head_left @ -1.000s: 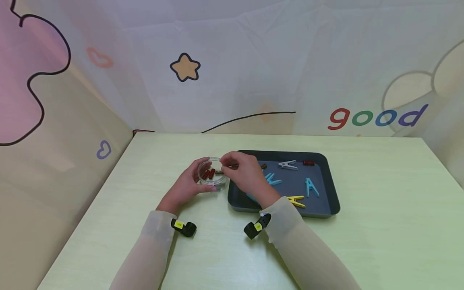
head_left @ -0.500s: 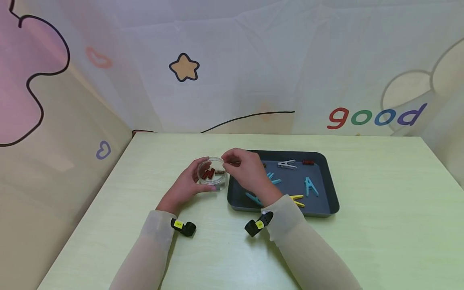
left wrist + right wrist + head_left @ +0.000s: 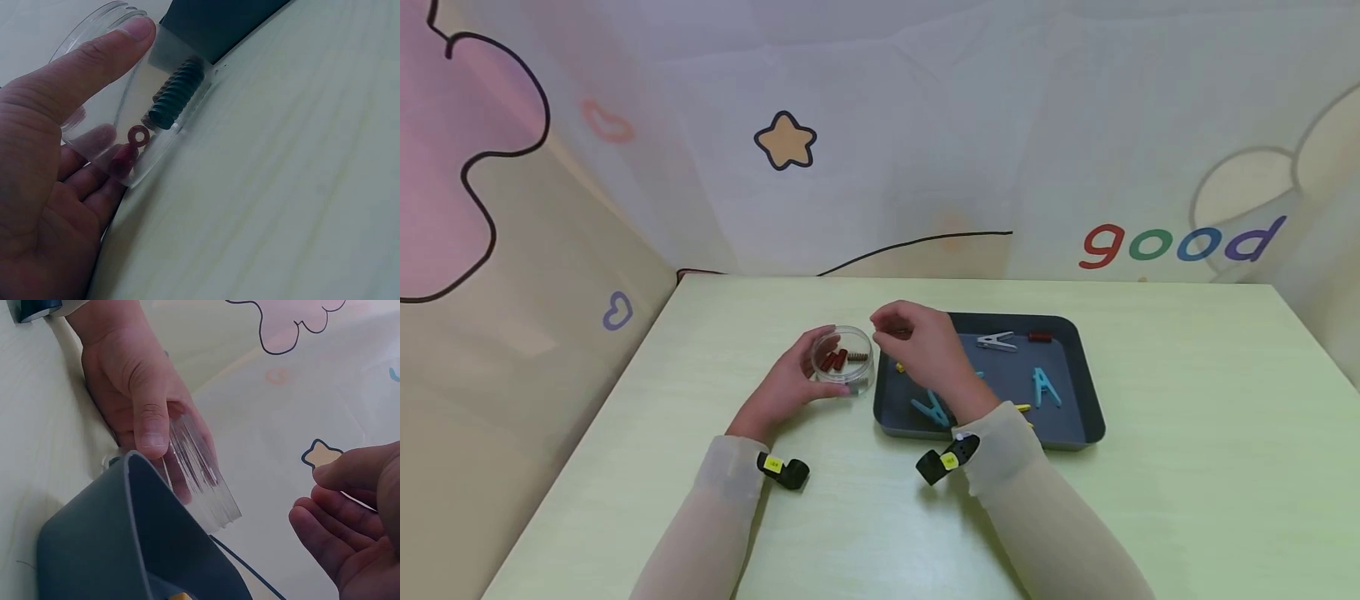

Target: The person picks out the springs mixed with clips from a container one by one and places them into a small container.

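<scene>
My left hand [image 3: 785, 379] grips a clear round jar [image 3: 867, 377], tilted in the left wrist view, thumb on one side and fingers behind. Through its wall show a red spring [image 3: 125, 159] and a dark green spring [image 3: 178, 94]; the head view also shows a thin brass-coloured spring [image 3: 857, 357] inside. Just right of the jar's mouth, my right hand [image 3: 925, 346] hovers over the left end of a dark grey tray [image 3: 1086, 417]. Its fingers are loosely bent, with a gap to the thumb in the right wrist view and nothing visible between them.
Inside the tray lie a silver clip [image 3: 997, 341], blue clips [image 3: 1045, 388], a partly covered yellow clip [image 3: 1022, 408] and a dark red spring [image 3: 1040, 337]. The right forearm hides part of the tray. A printed cloth [image 3: 880, 150] hangs behind the table.
My right hand has drawn away from the jar's rim, to the right and slightly up. The left hand and the jar have stayed almost in place.
</scene>
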Available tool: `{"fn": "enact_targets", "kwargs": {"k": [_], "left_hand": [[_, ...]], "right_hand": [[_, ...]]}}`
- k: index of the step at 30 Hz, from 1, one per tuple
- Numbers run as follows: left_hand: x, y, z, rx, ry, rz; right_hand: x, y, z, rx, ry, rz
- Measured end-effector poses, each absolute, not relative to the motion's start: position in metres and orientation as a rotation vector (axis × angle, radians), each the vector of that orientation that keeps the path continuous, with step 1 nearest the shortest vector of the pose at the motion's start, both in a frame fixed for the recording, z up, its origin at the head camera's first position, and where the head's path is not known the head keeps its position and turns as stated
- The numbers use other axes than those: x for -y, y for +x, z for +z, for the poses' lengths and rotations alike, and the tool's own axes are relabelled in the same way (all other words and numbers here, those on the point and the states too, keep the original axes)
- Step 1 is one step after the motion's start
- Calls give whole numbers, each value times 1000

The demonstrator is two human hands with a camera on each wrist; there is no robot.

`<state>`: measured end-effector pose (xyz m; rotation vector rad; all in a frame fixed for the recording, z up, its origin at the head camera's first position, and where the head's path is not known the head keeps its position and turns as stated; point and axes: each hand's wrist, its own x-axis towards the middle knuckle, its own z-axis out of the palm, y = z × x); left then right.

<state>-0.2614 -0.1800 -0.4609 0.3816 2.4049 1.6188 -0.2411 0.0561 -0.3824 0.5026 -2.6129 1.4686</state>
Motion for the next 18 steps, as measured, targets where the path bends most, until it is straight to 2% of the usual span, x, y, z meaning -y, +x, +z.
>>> {"fn": "enact_targets", "kwargs": {"k": [18], "left_hand": [[180,-261,-458,-2402,384,1629]], "right_hand": [[-80,-249,-366,2832,529,1335]]}}
